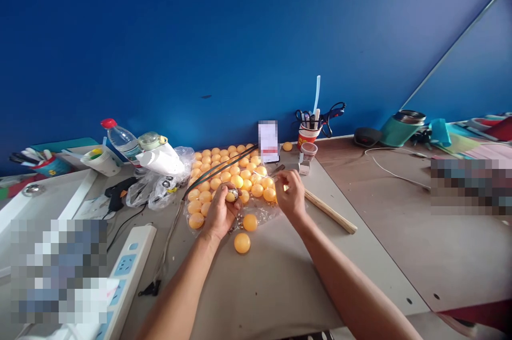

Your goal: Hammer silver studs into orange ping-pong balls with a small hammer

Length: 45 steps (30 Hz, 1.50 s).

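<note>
In the middle of the head view, my left hand (224,212) has its fingers closed around a small ball (231,196), pale yellow with dark, shiny spots on its side. My right hand (292,195) is raised to the right of it, thumb and fingers pinched together. Something thin and pale seems to come from that pinch, too small to make out. Behind and between the hands lies a clear bag of orange balls (216,184). Two loose orange balls, one nearer (242,243) and one farther (250,222), rest just right of my left wrist. Small shiny bits are scattered beside them.
A wooden stick (332,212) lies right of my right hand. A phone (268,143) leans upright behind the bag, near a cup of tools (309,133) and a small clear tub (308,151). Leftward are a power strip (127,270), a hot glue gun (119,193) and a water bottle (124,140).
</note>
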Motion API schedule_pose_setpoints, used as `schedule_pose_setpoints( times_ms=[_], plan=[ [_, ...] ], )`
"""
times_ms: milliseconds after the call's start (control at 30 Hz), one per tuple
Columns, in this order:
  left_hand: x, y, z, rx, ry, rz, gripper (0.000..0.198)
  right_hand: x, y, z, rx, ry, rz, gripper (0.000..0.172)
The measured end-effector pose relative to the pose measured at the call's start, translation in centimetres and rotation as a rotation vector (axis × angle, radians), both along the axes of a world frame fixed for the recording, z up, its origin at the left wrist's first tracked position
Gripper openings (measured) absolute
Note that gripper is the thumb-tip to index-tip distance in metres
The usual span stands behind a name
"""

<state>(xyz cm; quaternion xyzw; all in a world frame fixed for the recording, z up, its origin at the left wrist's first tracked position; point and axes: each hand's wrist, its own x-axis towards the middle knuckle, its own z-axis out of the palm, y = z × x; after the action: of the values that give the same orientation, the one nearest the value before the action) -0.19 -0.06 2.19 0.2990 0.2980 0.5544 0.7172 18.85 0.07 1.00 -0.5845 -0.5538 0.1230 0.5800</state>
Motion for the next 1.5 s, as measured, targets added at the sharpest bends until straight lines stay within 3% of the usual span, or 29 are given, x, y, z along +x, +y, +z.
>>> schedule_pose_setpoints(
  times_ms=[133, 233, 467, 700, 800, 900, 967, 1067, 1167, 1367, 1500],
  plan=[
    [0.0, 0.0, 0.0, 0.006, 0.001, -0.008, 0.026, 3.1, 1.3, -1.1, -0.409, -0.351, -0.286, 0.030],
    [0.1, -0.1, 0.0, -0.004, -0.002, -0.028, 0.031, 4.0, 1.7, -1.7, -0.666, -0.491, -0.315, 0.031],
    [0.3, -0.3, -0.4, -0.018, -0.038, -0.086, 0.031, 4.3, 1.3, -1.3, -0.766, -0.674, -0.259, 0.032],
    [0.3, -1.0, 0.0, 0.054, 0.140, -0.180, 0.040, 4.5, 1.0, -0.6, -0.696, -0.654, -0.200, 0.026],
    [0.2, -0.8, -0.4, 0.088, 0.277, -0.120, 0.038, 4.1, 0.8, 0.2, -0.616, -0.600, -0.201, 0.025],
    [0.1, -0.3, -0.7, 0.105, 0.359, -0.030, 0.034, 3.4, 0.4, 1.2, -0.433, -0.553, -0.164, 0.025],
    [0.0, -0.2, -0.5, 0.091, 0.383, -0.010, 0.034, 2.8, -0.1, 2.0, -0.261, -0.510, -0.063, 0.024],
    [-0.1, -0.2, -0.1, 0.091, 0.385, -0.042, 0.033, 1.4, -1.2, 3.2, -0.090, -0.436, 0.209, 0.025],
    [-0.2, -0.1, 0.1, 0.129, 0.385, -0.067, 0.030, -0.2, -2.2, 3.9, -0.127, -0.445, 0.388, 0.024],
    [-0.3, 0.2, -0.8, 0.134, 0.340, -0.050, 0.034, -1.6, -3.1, 4.1, -0.121, -0.511, 0.360, 0.026],
    [-0.3, 0.1, -0.9, 0.134, 0.350, -0.032, 0.037, -1.4, -3.0, 4.0, -0.214, -0.545, 0.369, 0.026]
  ],
)
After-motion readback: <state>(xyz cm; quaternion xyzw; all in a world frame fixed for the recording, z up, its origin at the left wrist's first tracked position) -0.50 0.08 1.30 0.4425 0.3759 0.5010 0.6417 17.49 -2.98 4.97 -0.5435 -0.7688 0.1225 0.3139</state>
